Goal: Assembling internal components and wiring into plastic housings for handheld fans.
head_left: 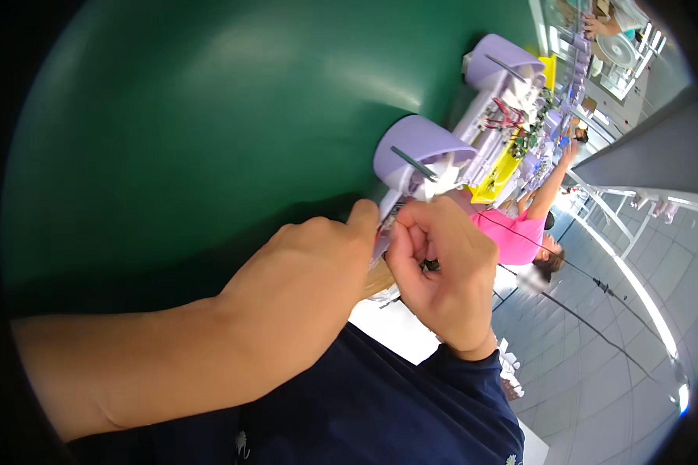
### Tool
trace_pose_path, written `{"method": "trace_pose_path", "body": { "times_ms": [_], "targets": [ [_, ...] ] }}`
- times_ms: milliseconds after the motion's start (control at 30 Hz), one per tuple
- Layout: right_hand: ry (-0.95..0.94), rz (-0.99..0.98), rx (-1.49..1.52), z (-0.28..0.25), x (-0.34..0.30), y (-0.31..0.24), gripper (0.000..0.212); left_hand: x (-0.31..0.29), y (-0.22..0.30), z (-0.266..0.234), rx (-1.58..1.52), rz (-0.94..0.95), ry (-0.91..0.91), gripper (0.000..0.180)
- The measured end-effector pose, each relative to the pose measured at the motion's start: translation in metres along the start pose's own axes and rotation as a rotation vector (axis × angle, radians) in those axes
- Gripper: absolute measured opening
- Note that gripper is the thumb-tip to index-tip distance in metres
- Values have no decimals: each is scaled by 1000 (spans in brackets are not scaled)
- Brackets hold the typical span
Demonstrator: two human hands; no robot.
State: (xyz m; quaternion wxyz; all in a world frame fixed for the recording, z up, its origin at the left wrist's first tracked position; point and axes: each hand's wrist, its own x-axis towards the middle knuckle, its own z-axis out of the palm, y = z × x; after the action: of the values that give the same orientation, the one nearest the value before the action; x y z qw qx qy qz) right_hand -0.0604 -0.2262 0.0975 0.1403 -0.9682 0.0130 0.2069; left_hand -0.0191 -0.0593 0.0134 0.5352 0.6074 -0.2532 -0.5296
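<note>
A lilac plastic fan housing (411,147) with white blades lies at the near edge of the green worktop, a dark strip across its round end. My left hand (310,248) is closed, its thumb and fingers pinching the narrow body of this fan below the round end. Close against it, my right hand (446,267) is curled with fingertips pressed together at the same narrow body. What sits between the right fingertips is too small and hidden to make out. The fan's lower part is mostly covered by both hands.
Another lilac fan housing (496,62) lies farther along the green worktop (194,124). Beside it are yellow trays (498,177), small green parts and red-handled pliers (506,116). A person in a pink shirt (512,236) works to the right. Dark cables (574,310) hang at the right.
</note>
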Motion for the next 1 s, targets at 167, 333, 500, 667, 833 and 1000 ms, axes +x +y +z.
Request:
{"method": "trace_pose_path", "body": {
  "times_ms": [167, 333, 500, 667, 833, 1000],
  "targets": [
    [96, -48, 48, -1, -3, 11, 23, 8, 0, -8, 11, -1, -41, 17],
    [93, -420, -69, -16, 2, 15, 35, -3, 2, -8, -3, 3, 5, 23],
    [96, -558, -72, -11, 19, 24, 28, -3, 9, -36, 90, 72, -56, 25],
    [138, -623, 12, -4, 28, 32, 23, 5, 21, -62, 278, 1, -212, 23],
    [188, -587, 138, -7, 43, 50, 23, 4, 22, -76, 189, 21, -85, 45],
    [296, -502, 196, -6, 44, 48, 23, 5, 22, -79, 139, 50, -95, 43]
  ]
}}
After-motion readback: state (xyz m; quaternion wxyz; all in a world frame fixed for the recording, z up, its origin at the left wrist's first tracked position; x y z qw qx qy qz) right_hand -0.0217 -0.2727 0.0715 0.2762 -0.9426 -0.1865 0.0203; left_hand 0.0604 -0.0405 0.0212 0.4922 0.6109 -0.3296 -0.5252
